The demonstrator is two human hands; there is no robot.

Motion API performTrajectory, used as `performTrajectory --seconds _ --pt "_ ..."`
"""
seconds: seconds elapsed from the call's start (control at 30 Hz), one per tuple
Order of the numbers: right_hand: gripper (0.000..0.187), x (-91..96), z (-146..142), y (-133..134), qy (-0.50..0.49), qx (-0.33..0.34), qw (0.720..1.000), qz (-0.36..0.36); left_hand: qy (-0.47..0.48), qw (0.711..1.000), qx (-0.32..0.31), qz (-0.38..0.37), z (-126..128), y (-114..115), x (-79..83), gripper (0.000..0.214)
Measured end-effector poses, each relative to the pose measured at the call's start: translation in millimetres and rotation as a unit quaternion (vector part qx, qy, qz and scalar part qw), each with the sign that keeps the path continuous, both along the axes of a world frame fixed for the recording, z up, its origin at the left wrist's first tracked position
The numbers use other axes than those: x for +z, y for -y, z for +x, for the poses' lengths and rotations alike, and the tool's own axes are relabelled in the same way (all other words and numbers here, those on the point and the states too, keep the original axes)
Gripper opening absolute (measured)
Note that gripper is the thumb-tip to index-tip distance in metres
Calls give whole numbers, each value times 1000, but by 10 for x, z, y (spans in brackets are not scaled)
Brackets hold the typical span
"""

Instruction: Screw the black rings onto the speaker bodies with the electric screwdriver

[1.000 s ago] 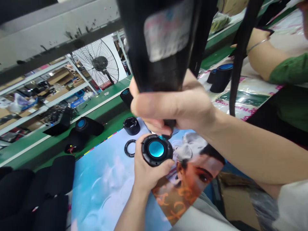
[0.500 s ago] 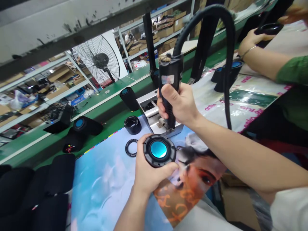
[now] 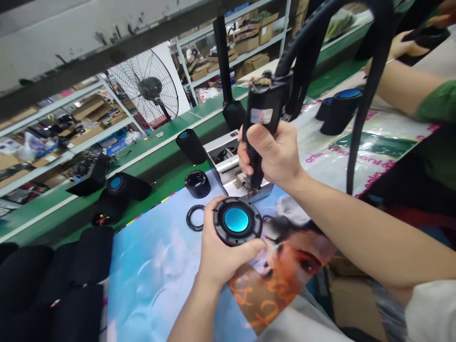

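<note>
L hand [image 3: 221, 254] grips a round black speaker unit [image 3: 237, 221] w/ a blue centre, face up, fingers wrapped round its rim from the left & thumb at the near edge. The unit is held just above the printed poster sheet [image 3: 153, 275] at mid-bench. R hand [image 3: 274, 156] is closed round a black electric screwdriver [image 3: 263, 121], about upright w/ the bit pointing down. The tip sits at a silver metal fixture [image 3: 226, 166] just behind the speaker unit, not on the unit itself. A thick black cable [image 3: 370, 80] arcs from the driver's top over to the right. Left of the unit a thin black ring [image 3: 195, 217] lies flat on the sheet, near the L hand's fingers. Behind it stands a short black cup-shaped part [image 3: 197, 184]. Further back a dark cylinder [image 3: 190, 145] w/ a blue end sits on the green belt [image 3: 164, 164]. Black fabric-covered pieces [image 3: 53, 280] pile at bottom left. At right a co-worker's arm in a green sleeve [image 3: 432, 102] reaches over another sheet, near more blue-topped cylinders [image 3: 342, 111]. A fan [image 3: 147, 90] stands in the bkgd.
</note>
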State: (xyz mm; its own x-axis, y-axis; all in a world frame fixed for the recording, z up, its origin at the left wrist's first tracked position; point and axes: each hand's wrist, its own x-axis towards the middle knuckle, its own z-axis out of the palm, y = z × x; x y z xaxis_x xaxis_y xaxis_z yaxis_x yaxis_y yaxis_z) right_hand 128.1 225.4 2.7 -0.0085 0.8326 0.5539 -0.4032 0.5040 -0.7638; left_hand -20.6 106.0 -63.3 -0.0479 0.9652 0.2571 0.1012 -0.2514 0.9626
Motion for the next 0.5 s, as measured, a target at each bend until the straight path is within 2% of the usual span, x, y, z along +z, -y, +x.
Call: performTrajectory --seconds 0.17,0.27,0.37,0.5 --pt "62 -23 17 -3 8 19 1000 -5 11 1000 -1 -9 -4 4 4 84" --pt "61 50 36 40 19 45 999 -22 31 999 -5 -33 0 1 22 90" --pt "61 230 53 115 24 60 997 -30 45 997 -11 -55 13 -11 60 98" --pt "60 568 39 240 44 118 991 -38 50 996 -17 -67 19 -38 89 104"
